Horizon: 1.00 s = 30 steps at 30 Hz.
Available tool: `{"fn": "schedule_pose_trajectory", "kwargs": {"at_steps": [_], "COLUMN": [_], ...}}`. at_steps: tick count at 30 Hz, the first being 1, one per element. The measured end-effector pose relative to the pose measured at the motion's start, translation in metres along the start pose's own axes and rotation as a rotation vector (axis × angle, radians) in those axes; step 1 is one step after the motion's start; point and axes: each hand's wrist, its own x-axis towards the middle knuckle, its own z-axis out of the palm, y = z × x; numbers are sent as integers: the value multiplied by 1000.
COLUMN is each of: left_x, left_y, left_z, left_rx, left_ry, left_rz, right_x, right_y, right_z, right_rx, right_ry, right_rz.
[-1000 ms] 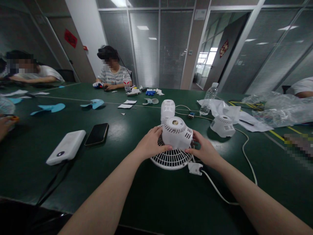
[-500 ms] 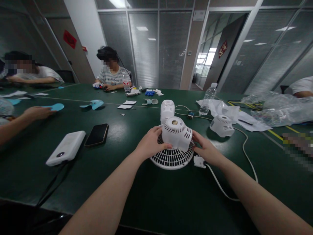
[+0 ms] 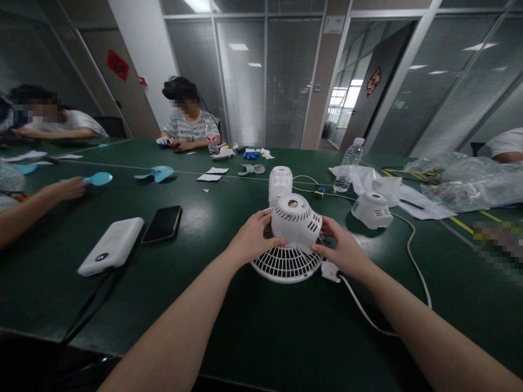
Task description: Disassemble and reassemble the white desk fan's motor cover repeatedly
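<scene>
A white vented fan motor cover [image 3: 295, 220] sits over the back of a round white fan grille [image 3: 286, 267] on the dark green table. My left hand [image 3: 255, 239] grips the cover's left side, its thumb lying along the lower edge. On the other side my right hand [image 3: 340, 247] holds the cover's right edge between thumb and fingers. Just below that hand is a small white block [image 3: 330, 270] with a white cable running from it. Behind the cover stands a white rounded part [image 3: 280, 184]. What lies under the cover is hidden.
To the right are another white vented cover [image 3: 371, 210], a clear bottle [image 3: 350, 164] and crumpled plastic [image 3: 469, 179]. A white power bank [image 3: 111, 246] and a phone [image 3: 162, 224] lie left. A co-worker's hand [image 3: 71, 188] holds a blue blade-shaped piece [image 3: 98, 178]. Blue fan blades [image 3: 156, 174] lie farther off.
My right thumb has moved left onto the cover's lower right edge. The small white block has shifted slightly left. The co-worker's blue piece has tilted and moved a little right.
</scene>
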Motion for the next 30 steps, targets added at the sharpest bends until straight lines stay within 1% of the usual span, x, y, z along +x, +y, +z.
{"fn": "schedule_pose_trajectory", "kwargs": {"at_steps": [9, 11, 16, 18, 21, 24, 27, 30], "left_x": [1, 2, 4, 5, 6, 6, 6, 6], "left_y": [-6, -6, -6, -6, -8, -10, -10, -10], "left_z": [3, 5, 9, 9, 9, 8, 7, 7], "left_rx": [-9, 29, 116, 147, 162, 116, 63, 27], "left_ry": [-9, 34, 209, 240, 253, 267, 260, 237], "left_rz": [2, 8, 5, 17, 87, 144, 157, 156], "right_x": [-4, -5, -7, -8, -9, -8, -6, -6], "right_y": [-8, -10, -12, -10, -7, -5, -5, -9], "right_z": [1, 4, 10, 8, 2, -1, 2, 5], "right_rx": [-117, -147, -201, -207, -191, -211, -396, -561], "right_ry": [39, 68, 153, 134, 79, 96, 93, 11], "right_rz": [-14, -7, 49, 41, -36, -56, -21, -42]}}
